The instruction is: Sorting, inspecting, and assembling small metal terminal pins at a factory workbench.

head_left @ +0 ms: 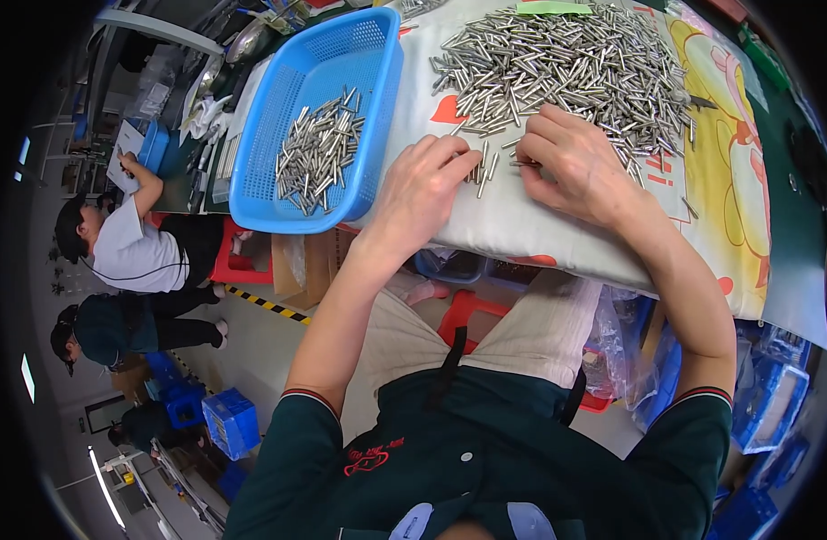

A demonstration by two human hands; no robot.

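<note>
My left hand (424,187) rests at the near edge of the cloth with fingers curled and thumb and forefinger together. What it pinches, if anything, is hidden. Beside its fingertips lie a few loose metal pins (487,168). My right hand (573,166) is closed just right of them, and the end of a short metal pin shows at its fingertips. Beyond both hands spreads a large heap of silvery metal pins (566,67). To the left stands a blue perforated plastic basket (386,108) with a smaller pile of pins (319,153) inside.
A white and yellow printed cloth (521,225) covers the table. One stray pin (690,208) lies at the right. Below are a red stool (467,315) and clear plastic bags (625,351). Blue crates (769,396) stand at right. A person (148,247) sits at the left.
</note>
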